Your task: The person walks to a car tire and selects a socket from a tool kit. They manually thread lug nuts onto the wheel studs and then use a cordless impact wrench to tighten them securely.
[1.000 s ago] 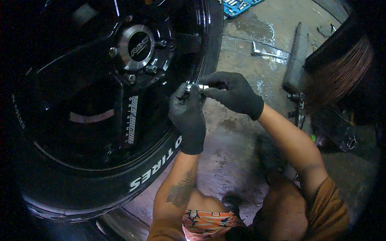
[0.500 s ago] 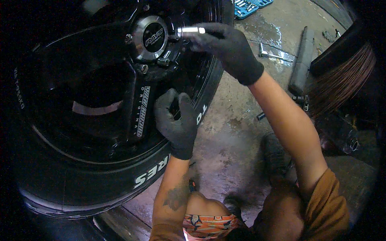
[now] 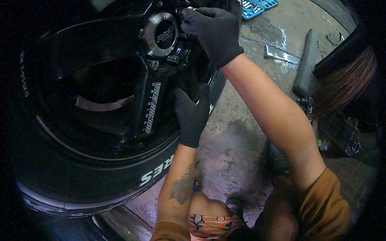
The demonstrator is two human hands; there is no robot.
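Observation:
A black wheel point(image 3: 138, 100) with a silver-rimmed centre cap point(image 3: 177, 37) and lug nuts point(image 3: 173, 59) around it fills the left side. My right hand point(image 3: 213, 34), in a dark glove, is closed at the upper right of the hub. A small glint of a silver metal cylinder point(image 3: 192, 8) shows at its fingertips; the rest is covered. Lower down, my left hand point(image 3: 192, 116), gloved too, reaches up at the wheel's right edge. Its thumb and fingers are apart, and nothing shows between them.
The tyre point(image 3: 100, 188) stands close on the left. On the concrete floor to the right lie a blue tool case point(image 3: 253, 15), a silver metal tool point(image 3: 280, 55) and a long dark case point(image 3: 305, 60). A broom's bristles point(image 3: 343, 82) and a clear bottle point(image 3: 341, 142) are at far right.
My right hand has moved up and left, turning so its fingers hide most of the silver cylinder. My left hand has shifted right, its curled fingers now spread. The view has shifted slightly.

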